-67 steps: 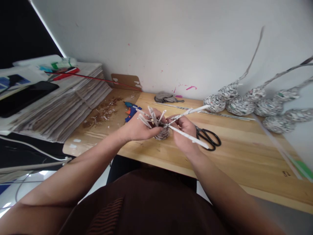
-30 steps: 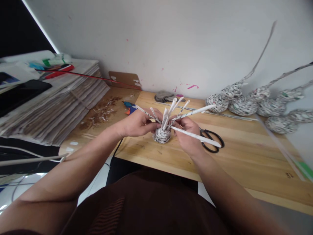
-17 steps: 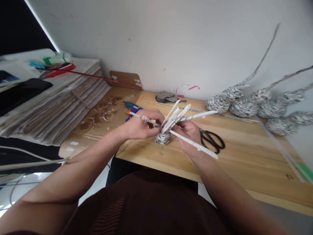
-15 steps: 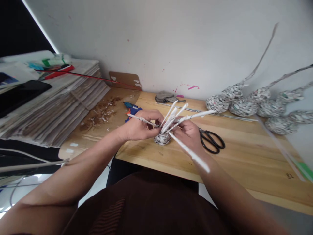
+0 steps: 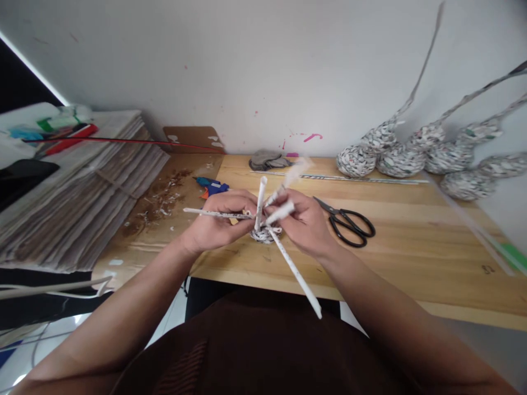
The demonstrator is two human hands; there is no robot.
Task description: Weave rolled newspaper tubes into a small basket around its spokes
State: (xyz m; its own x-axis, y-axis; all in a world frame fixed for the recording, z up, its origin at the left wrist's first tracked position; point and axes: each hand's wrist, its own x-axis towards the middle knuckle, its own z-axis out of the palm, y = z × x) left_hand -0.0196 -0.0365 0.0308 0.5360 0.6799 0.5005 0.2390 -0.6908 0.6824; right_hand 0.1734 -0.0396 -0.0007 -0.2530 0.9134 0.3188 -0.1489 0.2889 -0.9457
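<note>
A small round woven paper piece [image 5: 265, 236] sits near the table's front edge between my hands, with several rolled paper tubes sticking out of its top. My left hand [image 5: 224, 220] is closed around its left side, thumb and fingers pinching at the base of a tube that points left. On the right, my right hand [image 5: 302, 222] is closed on the paper tubes at the top of the piece; two of them are blurred. One long white tube [image 5: 298, 277] slants toward my body. Part of the weave is hidden by my fingers.
Black-handled scissors [image 5: 352, 226] lie right of my right hand. A blue glue gun [image 5: 212, 186] and a grey cloth-like item [image 5: 269, 160] lie behind. Woven paper gourd shapes [image 5: 401, 159] stand along the wall. A tall newspaper stack [image 5: 82, 203] is at left.
The tubes have spread apart; one now stands upright and another points more steeply toward my body. My hands stay at the woven piece. The view has shifted slightly.
</note>
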